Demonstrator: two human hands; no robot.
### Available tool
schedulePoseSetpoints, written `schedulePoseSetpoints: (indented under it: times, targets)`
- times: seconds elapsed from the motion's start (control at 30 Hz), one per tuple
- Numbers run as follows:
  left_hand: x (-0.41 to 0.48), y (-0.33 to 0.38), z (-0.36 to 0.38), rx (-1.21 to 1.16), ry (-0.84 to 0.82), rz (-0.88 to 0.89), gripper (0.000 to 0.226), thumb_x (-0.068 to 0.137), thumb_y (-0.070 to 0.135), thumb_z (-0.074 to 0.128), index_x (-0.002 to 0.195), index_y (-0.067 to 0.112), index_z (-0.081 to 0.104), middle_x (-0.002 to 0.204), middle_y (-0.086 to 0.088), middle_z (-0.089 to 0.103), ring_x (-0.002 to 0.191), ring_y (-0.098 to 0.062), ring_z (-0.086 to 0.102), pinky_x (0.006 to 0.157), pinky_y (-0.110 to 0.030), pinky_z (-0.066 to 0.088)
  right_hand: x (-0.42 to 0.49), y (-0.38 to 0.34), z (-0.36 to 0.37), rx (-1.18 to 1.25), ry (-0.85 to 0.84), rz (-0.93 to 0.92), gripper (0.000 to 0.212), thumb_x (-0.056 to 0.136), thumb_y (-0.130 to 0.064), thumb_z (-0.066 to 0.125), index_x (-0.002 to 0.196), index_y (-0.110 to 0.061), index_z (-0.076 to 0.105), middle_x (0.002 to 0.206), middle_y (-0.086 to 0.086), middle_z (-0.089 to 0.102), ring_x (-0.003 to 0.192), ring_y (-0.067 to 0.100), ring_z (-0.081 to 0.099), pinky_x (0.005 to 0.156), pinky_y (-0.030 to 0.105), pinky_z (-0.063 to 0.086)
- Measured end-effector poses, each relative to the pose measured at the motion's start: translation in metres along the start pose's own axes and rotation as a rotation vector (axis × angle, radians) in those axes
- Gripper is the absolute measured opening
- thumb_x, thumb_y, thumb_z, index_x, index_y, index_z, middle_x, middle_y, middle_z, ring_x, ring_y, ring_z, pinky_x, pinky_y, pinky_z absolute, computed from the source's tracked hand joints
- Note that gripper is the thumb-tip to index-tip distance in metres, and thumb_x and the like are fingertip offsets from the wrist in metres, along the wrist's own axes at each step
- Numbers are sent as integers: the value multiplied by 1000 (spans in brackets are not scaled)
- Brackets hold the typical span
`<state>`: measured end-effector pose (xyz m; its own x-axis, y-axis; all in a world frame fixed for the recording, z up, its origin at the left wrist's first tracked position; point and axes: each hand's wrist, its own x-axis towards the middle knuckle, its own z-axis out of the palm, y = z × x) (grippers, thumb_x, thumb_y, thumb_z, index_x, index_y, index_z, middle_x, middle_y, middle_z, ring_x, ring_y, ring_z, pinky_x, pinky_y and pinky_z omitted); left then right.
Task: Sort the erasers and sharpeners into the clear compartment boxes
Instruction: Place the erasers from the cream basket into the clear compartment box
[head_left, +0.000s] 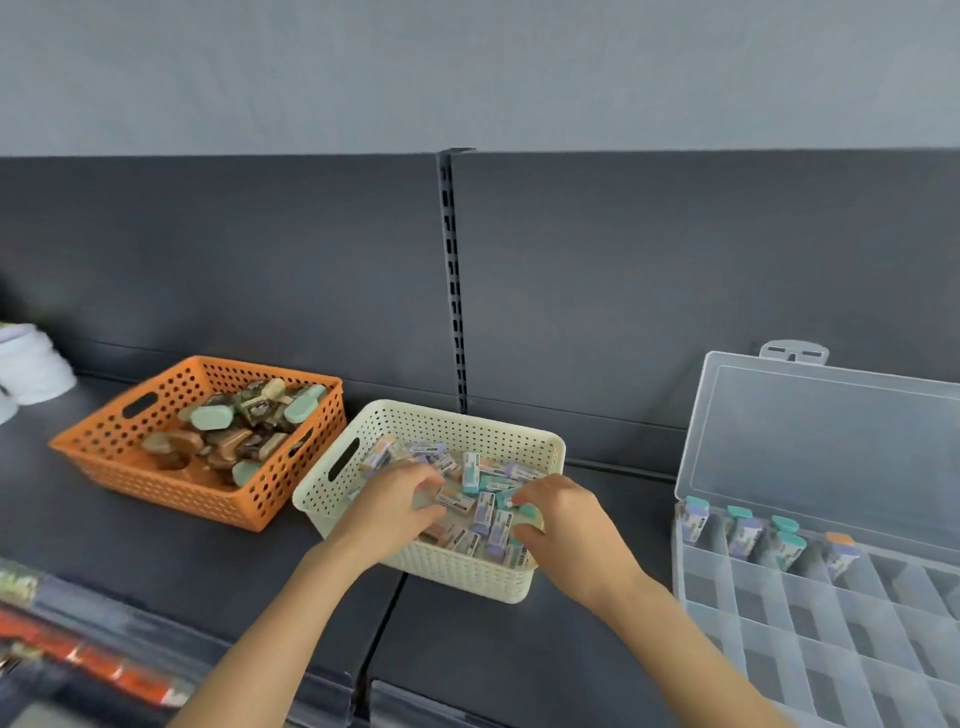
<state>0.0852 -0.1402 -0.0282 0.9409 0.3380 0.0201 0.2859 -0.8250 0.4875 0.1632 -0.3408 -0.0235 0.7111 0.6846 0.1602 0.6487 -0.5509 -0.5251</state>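
Note:
A cream perforated basket (452, 571) in the middle of the dark shelf holds several wrapped erasers (485, 512). Both hands are inside it. My left hand (397, 501) lies over the erasers on the left side with its fingers curled down among them. My right hand (563, 514) pinches a teal-ended eraser (527, 512) between thumb and fingers. An orange perforated basket (208, 488) to the left holds several sharpeners (213, 418) in green, brown and beige. At the right a clear compartment box (810, 618) stands open, with several erasers (745, 535) upright in its back row.
The box's clear lid (831, 441) leans back against the dark shelf wall. A slotted upright (452, 280) splits the back panel. White items (31, 364) sit at the far left. Blurred red packaging (104, 670) lies on a lower shelf at the bottom left.

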Motion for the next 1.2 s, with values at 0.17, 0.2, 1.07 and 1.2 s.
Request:
schedulePoseSetpoints:
  times: [0.17, 0.2, 1.07, 1.2]
  targets:
    - [1, -1, -6, 44, -33, -28, 37, 87, 26, 65, 124, 24, 58, 127, 11, 55, 113, -3, 50, 96, -23, 40, 9, -2, -2, -1, -19, -18, 30, 89, -13, 52, 119, -15, 60, 120, 2, 55, 99, 20, 57, 79, 27, 50]
    - [1, -3, -7, 47, -39, -31, 39, 88, 25, 65, 125, 24, 57, 129, 11, 55, 114, -2, 49, 98, -22, 39, 10, -4, -2, 8, -35, -25, 31, 90, -13, 52, 120, -15, 59, 122, 1, 54, 99, 20, 58, 78, 26, 49]
    - [104, -73, -35, 411, -291, 330, 33, 82, -6, 47, 81, 26, 57, 92, 3, 60, 85, -19, 58, 69, -35, 48, 86, -19, 47, -232, -181, 211, 31, 92, -15, 53, 122, -12, 60, 121, 8, 58, 104, 26, 58, 88, 36, 51]
    - [111, -73, -36, 330, -248, 318, 11, 87, 15, 53, 78, 21, 55, 81, 9, 57, 73, -14, 56, 58, -27, 43, 91, -20, 48, -252, -173, 232, 27, 92, -14, 49, 115, -10, 61, 117, 9, 58, 99, 26, 60, 85, 37, 53]
